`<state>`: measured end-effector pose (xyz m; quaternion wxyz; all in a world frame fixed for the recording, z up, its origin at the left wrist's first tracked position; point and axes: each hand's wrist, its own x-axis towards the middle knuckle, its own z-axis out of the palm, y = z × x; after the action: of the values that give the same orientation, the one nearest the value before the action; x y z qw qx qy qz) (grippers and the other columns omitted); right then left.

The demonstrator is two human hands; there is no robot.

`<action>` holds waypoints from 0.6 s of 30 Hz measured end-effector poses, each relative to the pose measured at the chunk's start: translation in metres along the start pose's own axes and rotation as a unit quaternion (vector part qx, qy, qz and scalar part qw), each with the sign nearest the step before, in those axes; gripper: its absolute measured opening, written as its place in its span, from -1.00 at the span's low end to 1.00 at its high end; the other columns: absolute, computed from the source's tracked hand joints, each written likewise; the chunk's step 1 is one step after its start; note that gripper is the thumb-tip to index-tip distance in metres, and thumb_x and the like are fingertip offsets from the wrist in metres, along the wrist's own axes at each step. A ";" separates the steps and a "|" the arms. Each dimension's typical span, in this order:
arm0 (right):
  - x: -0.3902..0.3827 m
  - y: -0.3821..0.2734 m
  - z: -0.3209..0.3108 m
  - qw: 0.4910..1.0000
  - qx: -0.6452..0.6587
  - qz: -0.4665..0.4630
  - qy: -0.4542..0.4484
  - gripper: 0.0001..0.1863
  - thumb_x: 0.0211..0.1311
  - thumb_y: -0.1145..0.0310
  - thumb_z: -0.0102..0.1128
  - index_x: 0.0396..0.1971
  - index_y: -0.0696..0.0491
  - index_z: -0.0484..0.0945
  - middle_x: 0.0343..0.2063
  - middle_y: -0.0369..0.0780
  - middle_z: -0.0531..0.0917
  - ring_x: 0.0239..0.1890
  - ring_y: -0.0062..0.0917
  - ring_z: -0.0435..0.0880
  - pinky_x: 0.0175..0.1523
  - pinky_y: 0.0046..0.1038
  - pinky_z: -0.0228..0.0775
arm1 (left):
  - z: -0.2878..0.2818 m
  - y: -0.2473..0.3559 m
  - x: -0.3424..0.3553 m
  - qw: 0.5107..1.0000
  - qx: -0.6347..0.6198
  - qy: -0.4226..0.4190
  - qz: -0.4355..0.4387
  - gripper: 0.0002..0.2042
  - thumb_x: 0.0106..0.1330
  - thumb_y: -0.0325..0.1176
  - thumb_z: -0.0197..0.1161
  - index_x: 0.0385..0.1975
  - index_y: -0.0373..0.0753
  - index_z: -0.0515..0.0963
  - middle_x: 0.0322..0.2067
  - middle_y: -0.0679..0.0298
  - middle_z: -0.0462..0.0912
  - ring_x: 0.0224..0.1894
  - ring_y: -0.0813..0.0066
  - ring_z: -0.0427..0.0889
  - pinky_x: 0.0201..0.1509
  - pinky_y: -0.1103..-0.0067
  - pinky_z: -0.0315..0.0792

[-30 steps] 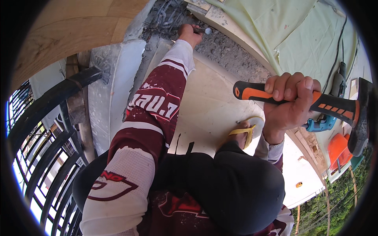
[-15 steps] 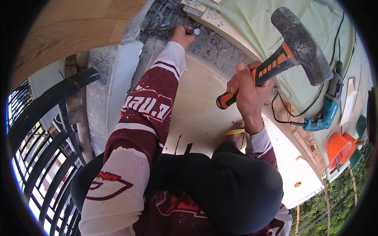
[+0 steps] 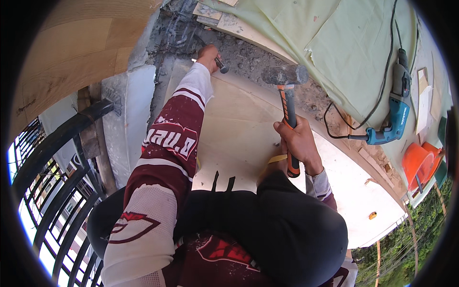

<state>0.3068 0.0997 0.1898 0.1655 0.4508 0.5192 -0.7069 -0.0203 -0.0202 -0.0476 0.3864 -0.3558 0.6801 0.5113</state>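
Observation:
My left hand is wrapped round a dark metal chisel, whose round butt end points toward the right. The chisel's other end reaches toward rough grey rubble by the wall corner; its tip is hard to make out. In my right hand is a club hammer with a black and orange handle. Its heavy steel head is up, to the right of the chisel and apart from it. Below both hands lies a pale board, partly hidden by my knees.
Wood-look tiles cover the upper left, above a black metal railing. To the right, a teal power drill with its cord lies on a pale green sheet. Beyond it are an orange bucket and greenery.
The club hammer has swung down and to the left, its head now upright over the handle. My left hand keeps its grip on the chisel, whose butt end now tilts lower. The view has shifted slightly.

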 end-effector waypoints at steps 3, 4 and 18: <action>-0.020 0.023 -0.026 1.000 -0.017 0.000 0.019 -0.79 0.27 0.35 0.21 -0.46 0.15 0.45 -0.68 -0.30 0.52 -0.70 -0.67 0.45 -0.58 -0.56 0.29 | 0.012 0.001 -0.002 0.998 -0.043 0.038 0.010 -0.88 0.35 -0.40 -0.01 -0.34 -0.30 0.42 -0.54 0.16 0.44 -0.54 0.36 0.47 -0.49 0.44 0.37; -0.027 0.035 -0.033 1.000 -0.011 0.007 0.013 -0.79 0.25 0.35 0.21 -0.46 0.17 0.46 -0.64 -0.30 0.53 -0.62 -0.67 0.48 -0.50 -0.55 0.32 | 0.016 0.003 -0.004 0.996 -0.066 0.057 0.011 -0.88 0.35 -0.40 -0.01 -0.34 -0.30 0.41 -0.55 0.17 0.43 -0.55 0.37 0.46 -0.49 0.45 0.36; -0.044 0.148 -0.018 0.979 -0.149 -0.133 -0.048 -0.73 0.16 0.23 0.28 -0.30 0.14 0.57 -0.31 0.01 0.59 -0.06 -0.05 0.50 0.14 -0.04 0.25 | 0.026 -0.004 -0.092 0.998 -0.004 0.042 0.047 -0.83 0.39 -0.26 -0.02 -0.40 -0.19 0.33 -0.57 0.30 0.34 -0.61 0.53 0.33 -0.58 0.53 0.30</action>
<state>0.4429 0.0455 0.1381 0.1603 0.3139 0.6655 -0.6579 0.0283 0.0124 0.0280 0.3317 -0.3461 0.7099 0.5159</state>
